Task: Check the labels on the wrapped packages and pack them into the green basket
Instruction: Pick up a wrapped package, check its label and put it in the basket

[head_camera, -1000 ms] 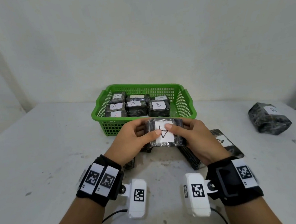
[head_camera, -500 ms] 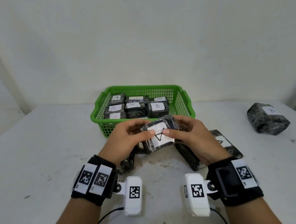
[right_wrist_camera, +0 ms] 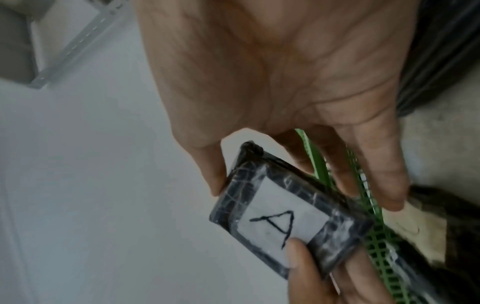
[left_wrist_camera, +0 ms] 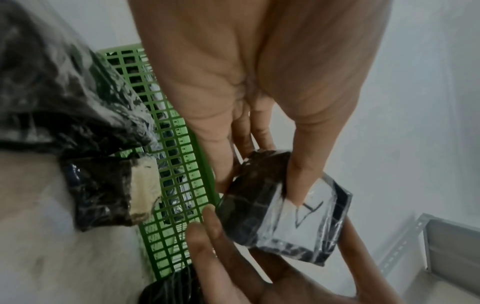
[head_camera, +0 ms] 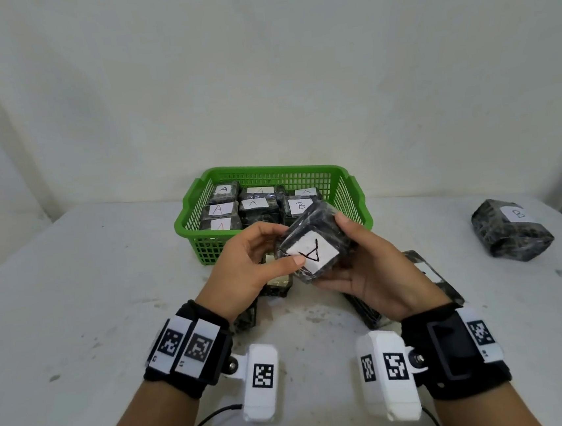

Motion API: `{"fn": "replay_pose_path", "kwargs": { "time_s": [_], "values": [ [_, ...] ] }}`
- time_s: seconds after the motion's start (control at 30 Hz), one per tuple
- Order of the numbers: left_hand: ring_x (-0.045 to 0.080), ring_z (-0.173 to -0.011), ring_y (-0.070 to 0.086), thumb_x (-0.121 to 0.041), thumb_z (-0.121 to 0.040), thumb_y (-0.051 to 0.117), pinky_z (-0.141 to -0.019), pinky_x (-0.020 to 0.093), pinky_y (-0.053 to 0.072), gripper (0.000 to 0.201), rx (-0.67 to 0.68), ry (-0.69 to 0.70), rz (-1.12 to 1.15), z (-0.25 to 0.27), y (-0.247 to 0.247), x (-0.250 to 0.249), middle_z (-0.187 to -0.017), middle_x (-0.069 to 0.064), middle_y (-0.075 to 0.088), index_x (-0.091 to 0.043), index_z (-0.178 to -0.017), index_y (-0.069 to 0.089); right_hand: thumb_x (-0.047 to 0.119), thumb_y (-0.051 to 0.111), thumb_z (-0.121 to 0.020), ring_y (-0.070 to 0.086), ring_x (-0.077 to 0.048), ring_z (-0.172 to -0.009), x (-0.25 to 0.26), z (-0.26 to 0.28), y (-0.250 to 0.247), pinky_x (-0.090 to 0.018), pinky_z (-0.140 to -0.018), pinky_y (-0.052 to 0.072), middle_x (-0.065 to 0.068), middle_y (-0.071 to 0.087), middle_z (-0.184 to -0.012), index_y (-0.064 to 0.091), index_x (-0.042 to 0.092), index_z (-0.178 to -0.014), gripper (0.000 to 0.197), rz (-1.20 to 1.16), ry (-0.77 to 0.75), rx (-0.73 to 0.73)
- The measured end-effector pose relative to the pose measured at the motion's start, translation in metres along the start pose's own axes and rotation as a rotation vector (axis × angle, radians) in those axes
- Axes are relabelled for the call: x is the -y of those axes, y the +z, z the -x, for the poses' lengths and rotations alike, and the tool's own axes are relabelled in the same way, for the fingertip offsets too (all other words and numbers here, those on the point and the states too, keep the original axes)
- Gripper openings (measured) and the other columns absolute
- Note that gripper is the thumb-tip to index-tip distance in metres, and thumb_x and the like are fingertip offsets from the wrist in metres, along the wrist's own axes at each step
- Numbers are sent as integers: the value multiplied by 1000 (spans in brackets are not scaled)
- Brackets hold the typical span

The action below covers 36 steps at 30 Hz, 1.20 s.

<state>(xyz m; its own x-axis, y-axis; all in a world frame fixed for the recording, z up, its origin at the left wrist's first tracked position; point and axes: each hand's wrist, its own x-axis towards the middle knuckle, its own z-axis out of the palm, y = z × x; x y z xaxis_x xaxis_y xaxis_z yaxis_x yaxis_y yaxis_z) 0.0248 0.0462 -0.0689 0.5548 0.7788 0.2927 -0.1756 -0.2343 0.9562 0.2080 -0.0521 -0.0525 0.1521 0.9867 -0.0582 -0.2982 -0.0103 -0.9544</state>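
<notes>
At the bottom of the frame two wrists in black bands with coded markers rise from the lower edge; just above them, at centre, the left hand [head_camera: 244,271] and the right hand [head_camera: 370,266] close together on a single wrapped package [head_camera: 314,247], the left thumb pressing on its white label [head_camera: 314,256], the right fingers curled around its far and under sides. The label, marked "A", faces up toward the head camera, with the package tilted so that its long axis runs from lower left to upper right. Beneath the hands, more dark packages [head_camera: 429,274] lie on the white table [head_camera: 92,299]. Directly beyond, touching nothing, the green basket [head_camera: 191,218] sits at mid-frame, already lined with packages labelled "A" and one "B". The basket lies straight ahead of both hands, the open space at its right end seemingly closer to the right hand. At far right, well apart, a lone "B" package [head_camera: 511,230] waits.
</notes>
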Motion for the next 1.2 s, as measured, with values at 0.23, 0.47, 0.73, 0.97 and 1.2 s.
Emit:
{"fn": "replay_pose_path", "kwargs": {
  "time_s": [0.23, 0.47, 0.73, 0.97, 1.2],
  "values": [
    [19, -121, 63, -26, -69, 89, -96, 31, 53, 70, 113, -47, 78, 1, 1, -3, -130, 4, 65, -12, -129, 58, 30, 83, -77, 72, -26, -107, -3, -3, -3, -40, -103, 54, -20, 74, -126, 71, 0, -125, 58, 36, -81, 28],
    [30, -115, 67, -38, -65, 79, -107, 53, 46, 67, 50, -148, 85, 1, 5, -6, -119, 12, 72, -6, -122, 66, 21, 81, -83, 74, -15, -107, -5, -3, -1, -22, -92, 58, -8, 78, -120, 72, 6, -122, 42, 102, -96, 84],
    [27, -122, 63, -50, -62, 89, -108, 52, 45, 87, 70, -176, 68, 1, 2, -4, -127, 8, 68, -11, -134, 58, 14, 87, -77, 73, -27, -116, -7, -7, -2, -36, -102, 57, -14, 77, -120, 70, 1, -124, 52, 110, -161, 11],
    [18, -119, 65, -39, -55, 90, -104, 39, 51, 89, 104, -160, 46, 3, -1, -8, -126, 2, 70, -14, -134, 57, 39, 99, -59, 74, -26, -111, -9, -11, -8, -32, -92, 61, -19, 74, -125, 63, -6, -132, 93, 78, -148, 55],
    [25, -113, 68, -39, -56, 86, -102, 46, 52, 65, 35, -132, 52, 2, 0, -9, -117, 6, 74, -19, -115, 67, 49, 103, -44, 68, -28, -126, -13, -14, -9, -45, -110, 53, -14, 72, -132, 59, 0, -140, 116, 118, -164, 58]
  ]
}}
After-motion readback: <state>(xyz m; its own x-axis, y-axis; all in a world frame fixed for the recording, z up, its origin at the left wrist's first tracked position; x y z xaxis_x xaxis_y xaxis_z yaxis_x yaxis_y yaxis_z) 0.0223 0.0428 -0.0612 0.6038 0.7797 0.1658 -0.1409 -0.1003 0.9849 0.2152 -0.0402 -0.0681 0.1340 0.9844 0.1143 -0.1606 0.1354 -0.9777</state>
